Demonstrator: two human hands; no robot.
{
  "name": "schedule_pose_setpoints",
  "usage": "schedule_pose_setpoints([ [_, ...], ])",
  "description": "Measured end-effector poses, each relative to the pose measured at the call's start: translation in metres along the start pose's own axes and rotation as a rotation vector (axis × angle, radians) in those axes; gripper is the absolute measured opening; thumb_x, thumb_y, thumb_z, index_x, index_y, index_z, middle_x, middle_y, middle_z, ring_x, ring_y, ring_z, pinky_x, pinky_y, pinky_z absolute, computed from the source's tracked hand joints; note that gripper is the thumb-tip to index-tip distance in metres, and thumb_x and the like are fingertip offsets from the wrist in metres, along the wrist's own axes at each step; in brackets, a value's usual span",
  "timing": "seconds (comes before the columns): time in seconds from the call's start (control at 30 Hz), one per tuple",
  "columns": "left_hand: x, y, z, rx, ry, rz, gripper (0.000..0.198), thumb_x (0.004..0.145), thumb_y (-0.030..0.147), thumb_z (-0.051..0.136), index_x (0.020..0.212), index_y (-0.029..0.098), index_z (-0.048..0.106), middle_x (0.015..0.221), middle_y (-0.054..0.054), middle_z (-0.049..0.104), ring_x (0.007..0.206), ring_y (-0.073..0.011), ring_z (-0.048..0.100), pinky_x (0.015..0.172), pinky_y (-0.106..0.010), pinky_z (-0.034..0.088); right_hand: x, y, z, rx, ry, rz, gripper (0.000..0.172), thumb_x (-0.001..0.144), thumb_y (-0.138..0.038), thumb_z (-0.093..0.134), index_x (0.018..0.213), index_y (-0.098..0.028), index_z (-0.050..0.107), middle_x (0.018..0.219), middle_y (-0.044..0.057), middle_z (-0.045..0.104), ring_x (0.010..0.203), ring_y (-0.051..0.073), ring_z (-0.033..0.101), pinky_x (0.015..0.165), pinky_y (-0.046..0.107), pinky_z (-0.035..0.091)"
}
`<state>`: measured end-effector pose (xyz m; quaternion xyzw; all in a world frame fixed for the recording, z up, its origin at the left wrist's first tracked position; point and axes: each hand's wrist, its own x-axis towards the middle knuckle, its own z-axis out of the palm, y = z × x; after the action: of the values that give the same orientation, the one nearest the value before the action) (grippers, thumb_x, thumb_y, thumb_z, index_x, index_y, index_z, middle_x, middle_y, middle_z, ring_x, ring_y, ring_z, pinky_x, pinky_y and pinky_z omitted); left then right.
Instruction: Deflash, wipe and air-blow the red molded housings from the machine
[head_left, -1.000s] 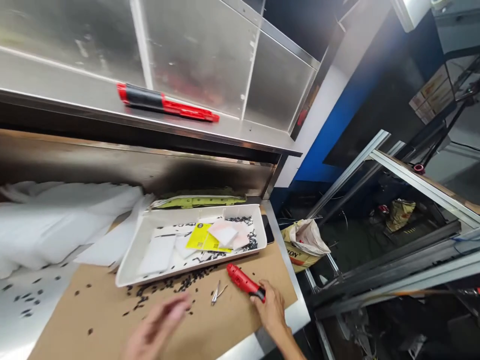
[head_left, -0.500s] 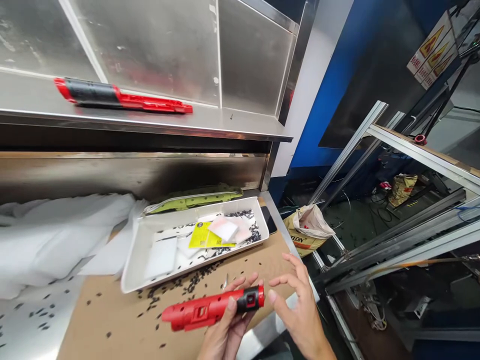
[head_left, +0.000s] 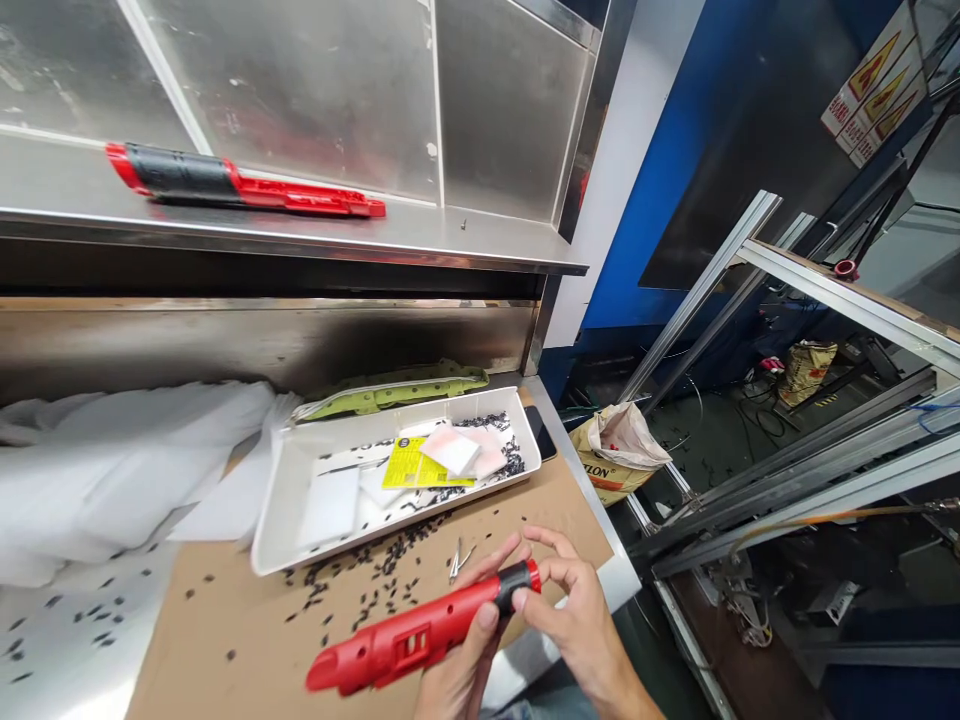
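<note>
A red plastic housing (head_left: 420, 632) with a black band near one end lies tilted across my left hand (head_left: 469, 650). The thumb presses on its near side and the fingers pass behind it. My right hand (head_left: 574, 620) is at the black-banded end, thumb and fingertips closed on it; whether they pinch a small part there is hidden. Just beyond the housing, a small pair of metal tweezers or pins (head_left: 459, 562) rests on the brown board (head_left: 247, 610). Many tiny black pieces (head_left: 386, 560) are scattered over that board.
A white tray (head_left: 262, 540) holds a yellow card (head_left: 409, 465), white pads and black pieces. A red and black housing (head_left: 225, 185) lies on the metal shelf above. White wrapping (head_left: 112, 470) is at left, a phone (head_left: 541, 435) beside the tray, an open sack (head_left: 619, 450) past the edge.
My right hand has moved left onto the black-banded end of the housing. The housing's far-left end has dipped lower and toward me.
</note>
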<state>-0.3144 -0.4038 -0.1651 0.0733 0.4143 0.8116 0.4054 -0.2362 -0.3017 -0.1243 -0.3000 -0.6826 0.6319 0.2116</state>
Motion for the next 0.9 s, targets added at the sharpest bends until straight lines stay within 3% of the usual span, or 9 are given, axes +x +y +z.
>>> schedule_pose_setpoints([
  [0.13,-0.001,-0.002,-0.001,0.151,0.014,0.104,0.018,0.079,0.042,0.073,0.093,0.031,0.074,0.129,-0.005,0.066,0.128,-0.0335,0.052,0.111,-0.051,0.039,0.003,0.005,-0.003,-0.042,-0.021,-0.003,0.009,0.071,-0.029,0.067,0.069,-0.021,0.069,0.135,0.012,0.056,0.131,0.031,0.047,0.113,0.049,0.026],
  [0.27,-0.004,0.000,-0.002,0.296,0.006,0.195,0.017,0.068,0.032,0.084,0.082,0.026,0.078,0.131,-0.009,0.064,0.135,-0.0346,0.043,0.121,-0.047,0.019,0.006,0.012,-0.003,-0.057,-0.006,-0.013,0.001,0.069,-0.022,0.068,0.069,-0.021,0.068,0.132,0.011,0.060,0.137,0.029,0.041,0.115,0.046,0.024],
  [0.33,-0.003,0.002,-0.001,0.243,0.022,0.161,0.020,0.065,0.029,0.087,0.082,0.024,0.079,0.132,-0.010,0.063,0.139,-0.0339,0.038,0.122,-0.043,0.013,0.006,0.014,-0.005,-0.054,-0.023,-0.021,0.004,0.072,-0.025,0.069,0.075,-0.022,0.070,0.129,0.011,0.062,0.137,0.028,0.040,0.116,0.047,0.023],
  [0.47,0.008,0.005,-0.005,-0.057,0.062,-0.035,0.026,0.070,0.043,0.081,0.091,0.029,0.076,0.130,-0.006,0.066,0.135,-0.0341,0.045,0.118,-0.052,0.024,0.002,0.007,-0.013,-0.026,-0.108,-0.022,0.022,0.078,-0.039,0.070,0.092,-0.022,0.071,0.136,0.012,0.057,0.136,0.027,0.043,0.116,0.046,0.025],
  [0.53,0.013,0.005,-0.010,-0.159,0.059,-0.112,0.029,0.068,0.051,0.081,0.090,0.032,0.075,0.122,-0.004,0.071,0.126,-0.0363,0.054,0.113,-0.058,0.032,0.000,0.001,-0.016,-0.026,-0.098,-0.014,0.023,0.079,-0.042,0.070,0.089,-0.022,0.070,0.140,0.012,0.054,0.135,0.028,0.044,0.115,0.046,0.025],
  [0.63,0.017,0.001,-0.016,-0.280,0.043,-0.182,0.030,0.064,0.051,0.083,0.089,0.035,0.076,0.119,-0.003,0.072,0.120,-0.0342,0.060,0.110,-0.053,0.037,-0.003,-0.005,-0.013,-0.075,-0.010,-0.037,0.025,0.080,-0.046,0.068,0.076,-0.022,0.068,0.137,0.011,0.057,0.136,0.029,0.043,0.115,0.047,0.023],
  [0.77,0.016,0.003,-0.014,-0.322,0.038,-0.226,0.028,0.066,0.051,0.081,0.089,0.036,0.077,0.120,-0.003,0.072,0.118,-0.0339,0.062,0.109,-0.052,0.039,-0.005,-0.007,-0.007,-0.129,0.036,-0.082,0.036,0.089,-0.050,0.056,0.067,-0.023,0.066,0.133,0.008,0.060,0.138,0.029,0.039,0.115,0.048,0.022],
  [0.9,0.016,0.026,-0.017,-0.213,0.130,-0.179,0.036,0.060,0.049,0.086,0.089,0.029,0.077,0.115,-0.007,0.073,0.126,-0.0361,0.054,0.113,-0.052,0.035,0.007,0.010,-0.020,-0.289,0.140,-0.145,0.043,0.093,-0.052,0.049,0.067,-0.022,0.065,0.130,0.009,0.061,0.131,0.028,0.047,0.110,0.043,0.032],
])
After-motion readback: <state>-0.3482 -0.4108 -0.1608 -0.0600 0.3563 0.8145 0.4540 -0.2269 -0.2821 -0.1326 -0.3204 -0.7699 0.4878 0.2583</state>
